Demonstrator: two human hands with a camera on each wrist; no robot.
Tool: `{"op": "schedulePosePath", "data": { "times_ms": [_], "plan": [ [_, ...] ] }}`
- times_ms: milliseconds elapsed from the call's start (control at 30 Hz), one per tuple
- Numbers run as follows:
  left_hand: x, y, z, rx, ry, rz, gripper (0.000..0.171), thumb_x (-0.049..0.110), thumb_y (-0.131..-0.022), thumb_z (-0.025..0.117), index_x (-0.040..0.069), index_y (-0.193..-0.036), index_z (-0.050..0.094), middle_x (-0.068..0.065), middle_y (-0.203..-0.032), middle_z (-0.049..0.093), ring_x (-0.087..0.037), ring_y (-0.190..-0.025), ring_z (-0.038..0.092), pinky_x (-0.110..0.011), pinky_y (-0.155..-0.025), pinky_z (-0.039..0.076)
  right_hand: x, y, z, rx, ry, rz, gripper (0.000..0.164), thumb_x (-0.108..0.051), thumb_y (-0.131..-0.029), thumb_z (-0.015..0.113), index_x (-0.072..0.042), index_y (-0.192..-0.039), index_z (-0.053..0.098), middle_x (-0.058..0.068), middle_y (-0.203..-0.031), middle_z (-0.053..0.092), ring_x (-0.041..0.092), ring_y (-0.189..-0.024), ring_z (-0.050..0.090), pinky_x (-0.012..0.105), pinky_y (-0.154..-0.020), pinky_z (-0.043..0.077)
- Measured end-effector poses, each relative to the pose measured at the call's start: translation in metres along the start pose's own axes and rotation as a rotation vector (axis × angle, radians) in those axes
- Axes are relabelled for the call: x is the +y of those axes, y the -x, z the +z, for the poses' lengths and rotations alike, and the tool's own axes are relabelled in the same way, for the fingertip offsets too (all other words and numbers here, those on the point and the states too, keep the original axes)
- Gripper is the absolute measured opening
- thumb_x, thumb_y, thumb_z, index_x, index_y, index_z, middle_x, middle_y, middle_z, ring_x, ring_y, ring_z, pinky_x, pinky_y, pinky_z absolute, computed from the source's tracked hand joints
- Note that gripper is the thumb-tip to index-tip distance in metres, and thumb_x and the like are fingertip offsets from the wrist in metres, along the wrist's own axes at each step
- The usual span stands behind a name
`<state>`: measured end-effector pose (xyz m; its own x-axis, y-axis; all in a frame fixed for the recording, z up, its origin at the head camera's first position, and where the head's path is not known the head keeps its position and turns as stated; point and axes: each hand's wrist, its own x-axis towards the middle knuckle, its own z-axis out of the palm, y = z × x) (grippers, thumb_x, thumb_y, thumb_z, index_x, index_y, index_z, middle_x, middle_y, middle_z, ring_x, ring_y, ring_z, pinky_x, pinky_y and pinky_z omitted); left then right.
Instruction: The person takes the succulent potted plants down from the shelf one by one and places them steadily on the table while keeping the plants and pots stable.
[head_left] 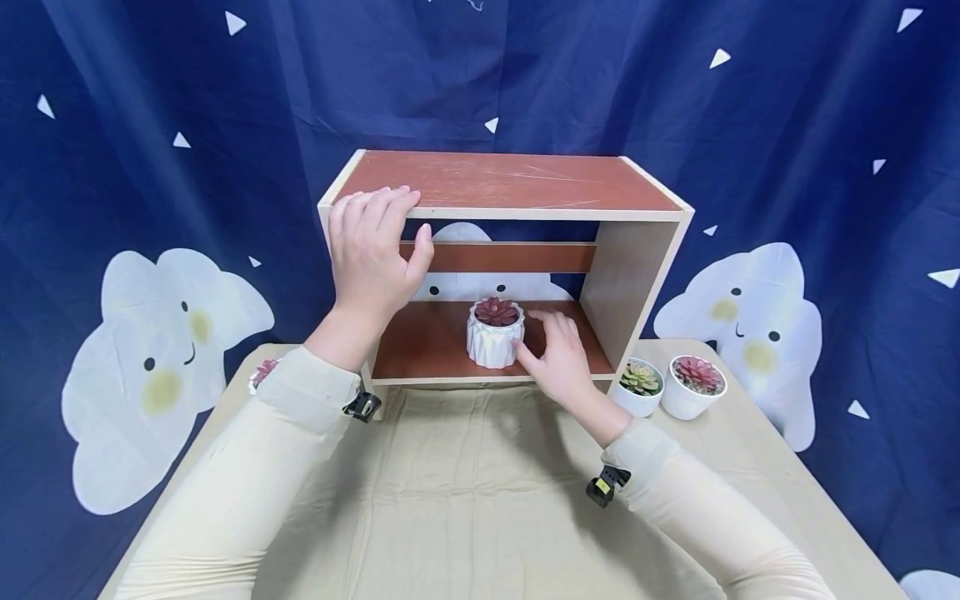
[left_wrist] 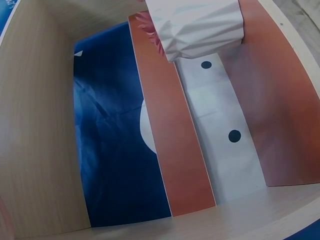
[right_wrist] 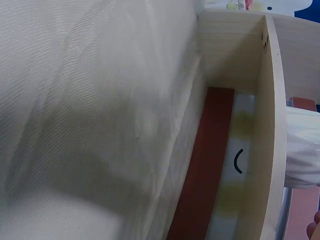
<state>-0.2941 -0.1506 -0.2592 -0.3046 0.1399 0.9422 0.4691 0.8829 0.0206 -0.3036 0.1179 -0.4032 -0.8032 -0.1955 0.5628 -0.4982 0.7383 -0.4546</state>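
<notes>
A small wooden shelf (head_left: 517, 187) with a reddish-brown top and lower board stands on the table. On its lower board sits a white faceted pot (head_left: 491, 346) holding a dark red artificial succulent (head_left: 496, 312). My left hand (head_left: 375, 254) rests over the front left corner of the shelf top, thumb pointing up and right. At the pot's right side is my right hand (head_left: 561, 362), thumb and fingers spread, thumb tip right at the pot's wall. The white pot (left_wrist: 205, 30) appears upper right in the left wrist view. Fingertips (right_wrist: 315, 230) show below it in the right wrist view.
Right of the shelf stand two white pots, one with a green succulent (head_left: 640, 377) and one with a pinkish-red succulent (head_left: 696, 377). Another pinkish plant (head_left: 265, 369) is partly hidden behind my left forearm. A beige cloth (head_left: 450, 492) covers the table; a blue curtain (head_left: 555, 75) hangs behind.
</notes>
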Motion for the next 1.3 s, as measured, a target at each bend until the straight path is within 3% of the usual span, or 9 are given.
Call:
{"op": "schedulePosePath", "data": {
  "times_ms": [700, 1067, 1300],
  "plan": [
    [0.000, -0.001, 0.002, 0.023, -0.008, 0.012, 0.048, 0.039, -0.097, 0.044, 0.009, -0.126, 0.067, -0.009, -0.129, 0.065, -0.031, -0.119, 0.054, -0.048, -0.107, 0.033, -0.004, -0.007, 0.012, -0.001, -0.024, 0.096, 0.068, -0.043, -0.086, 0.071, 0.000, -0.135, 0.052, 0.019, -0.125, 0.057, 0.036, -0.121, 0.047, 0.047, -0.102, 0.040],
    [-0.001, -0.001, 0.002, 0.022, 0.000, 0.003, 0.048, 0.039, -0.097, 0.044, 0.009, -0.126, 0.067, -0.009, -0.129, 0.065, -0.031, -0.119, 0.054, -0.048, -0.107, 0.033, -0.010, -0.014, 0.021, -0.048, -0.077, 0.196, 0.080, -0.051, -0.083, 0.075, -0.003, -0.140, 0.045, 0.016, -0.128, 0.053, 0.032, -0.122, 0.045, 0.047, -0.100, 0.043],
    [-0.001, 0.000, 0.003, 0.033, 0.002, 0.010, 0.044, 0.034, -0.093, 0.051, 0.009, -0.125, 0.067, -0.009, -0.128, 0.066, -0.032, -0.118, 0.054, -0.048, -0.107, 0.033, -0.013, -0.017, 0.027, -0.062, -0.110, 0.253, 0.082, -0.051, -0.081, 0.076, -0.004, -0.141, 0.043, 0.015, -0.131, 0.053, 0.031, -0.124, 0.045, 0.047, -0.103, 0.042]
  ]
}}
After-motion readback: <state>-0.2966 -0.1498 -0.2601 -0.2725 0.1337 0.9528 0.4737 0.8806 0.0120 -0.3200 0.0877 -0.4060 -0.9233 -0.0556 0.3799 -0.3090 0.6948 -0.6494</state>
